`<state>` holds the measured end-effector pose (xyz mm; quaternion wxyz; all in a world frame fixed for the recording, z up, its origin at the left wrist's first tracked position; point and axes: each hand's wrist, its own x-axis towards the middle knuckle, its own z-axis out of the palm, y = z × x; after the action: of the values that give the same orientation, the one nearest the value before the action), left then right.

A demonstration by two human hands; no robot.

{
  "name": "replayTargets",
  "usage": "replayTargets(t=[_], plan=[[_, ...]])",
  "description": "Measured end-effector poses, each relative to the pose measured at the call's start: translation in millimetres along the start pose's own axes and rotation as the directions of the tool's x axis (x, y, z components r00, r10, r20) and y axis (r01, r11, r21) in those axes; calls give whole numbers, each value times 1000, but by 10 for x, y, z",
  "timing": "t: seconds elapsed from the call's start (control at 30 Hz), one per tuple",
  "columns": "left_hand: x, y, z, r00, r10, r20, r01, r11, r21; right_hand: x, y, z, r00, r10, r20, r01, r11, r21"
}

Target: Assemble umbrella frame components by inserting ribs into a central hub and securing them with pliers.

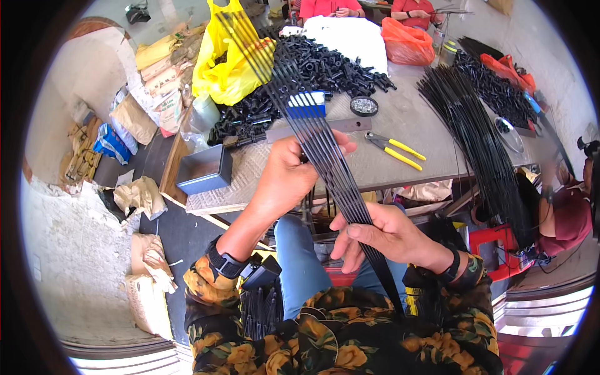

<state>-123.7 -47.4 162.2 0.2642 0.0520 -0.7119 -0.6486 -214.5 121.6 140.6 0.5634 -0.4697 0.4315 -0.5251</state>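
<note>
I see the rods (325,150) running far-left to near-right; my left hand (290,178) grips them farther up, my right hand (381,234) pinches them nearer.

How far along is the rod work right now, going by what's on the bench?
Nothing on show clearly counts as finished. In hand: a fan of thin black rods, gripped by the left hand higher up and the right hand lower down. Probably left: a big sheaf of black rods on the table, plus a heap of small black tubes. Yellow-handled pliers lie unused.
</note>
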Motion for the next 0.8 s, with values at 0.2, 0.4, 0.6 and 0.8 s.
replayTargets(t=[0.2, 0.4, 0.6, 0.8], plan=[[-110, -547, -160, 993, -93, 69, 76, 974, 211, 109, -108, -81, 998, -39, -43, 40, 998, 42], [222, -1466, -575, 944, -24, 330, -182, 796, 578, 283, 52, -333, 974, -219, -53, 221, 974, 41], [1428, -1705, -1296, 929, 157, 335, -212, -516, 830, 761, 1228, -377, 949, -260, -178, 244, 964, -107], [761, -1008, -1090, 893, -309, 327, -375, -110, 921, 805, 1921, -573, 957, -121, -265, 150, 984, 93]])
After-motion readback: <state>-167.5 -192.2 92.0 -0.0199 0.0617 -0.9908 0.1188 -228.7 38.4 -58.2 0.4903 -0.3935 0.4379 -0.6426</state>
